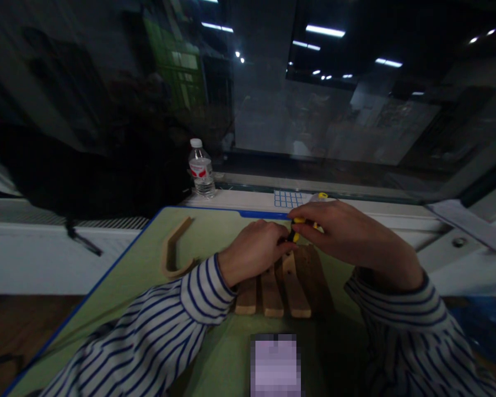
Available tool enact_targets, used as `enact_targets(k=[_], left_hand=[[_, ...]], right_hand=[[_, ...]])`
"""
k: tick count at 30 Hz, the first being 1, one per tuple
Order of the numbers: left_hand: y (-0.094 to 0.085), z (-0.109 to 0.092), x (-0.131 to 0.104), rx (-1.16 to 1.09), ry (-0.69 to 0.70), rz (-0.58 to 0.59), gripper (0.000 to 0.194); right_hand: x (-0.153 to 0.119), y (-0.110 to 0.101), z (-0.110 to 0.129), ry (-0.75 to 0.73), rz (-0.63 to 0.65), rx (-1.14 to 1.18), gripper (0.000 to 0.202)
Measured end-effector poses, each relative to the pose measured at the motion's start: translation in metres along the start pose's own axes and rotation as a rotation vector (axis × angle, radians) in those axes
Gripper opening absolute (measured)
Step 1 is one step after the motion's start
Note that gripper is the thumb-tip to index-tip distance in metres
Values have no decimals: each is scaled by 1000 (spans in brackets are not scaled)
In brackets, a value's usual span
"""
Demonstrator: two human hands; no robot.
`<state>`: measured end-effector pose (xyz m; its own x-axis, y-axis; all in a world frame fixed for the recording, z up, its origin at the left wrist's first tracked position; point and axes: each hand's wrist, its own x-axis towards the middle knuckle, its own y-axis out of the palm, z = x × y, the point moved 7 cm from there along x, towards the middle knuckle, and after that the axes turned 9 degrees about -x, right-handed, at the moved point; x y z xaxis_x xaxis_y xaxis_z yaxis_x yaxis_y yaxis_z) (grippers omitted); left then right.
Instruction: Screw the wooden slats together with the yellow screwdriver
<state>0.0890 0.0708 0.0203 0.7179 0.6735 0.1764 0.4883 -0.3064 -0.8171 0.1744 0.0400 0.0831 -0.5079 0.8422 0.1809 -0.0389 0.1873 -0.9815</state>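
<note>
My right hand pinches a small yellow-and-black tool between thumb and fingers, over the far ends of some wooden slats. Its working end is hidden, so its exact kind does not show. Coming in from the left, my left hand is closed, its thumb and fingertips against the dark part of the tool; anything else inside them is out of sight. Beneath the hands, wooden slats lie side by side with their squared ends towards me. Small dark holes show in some of them.
A bent wooden piece lies left on the green, blue-edged table. A pixelated phone-like object is at the front. On the windowsill stand a water bottle and a blue-gridded sheet. A black bag-like mass is far left.
</note>
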Motion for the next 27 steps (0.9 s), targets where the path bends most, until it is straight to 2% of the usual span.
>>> enact_targets(k=[17,27], left_hand=[[3,1,2,5,70,4,22],[0,-2,1,101,67,-19,22]], right_hand=[[2,0,-1,9,-2,-40,23],[2,-1,0,6,-14,-52,25]])
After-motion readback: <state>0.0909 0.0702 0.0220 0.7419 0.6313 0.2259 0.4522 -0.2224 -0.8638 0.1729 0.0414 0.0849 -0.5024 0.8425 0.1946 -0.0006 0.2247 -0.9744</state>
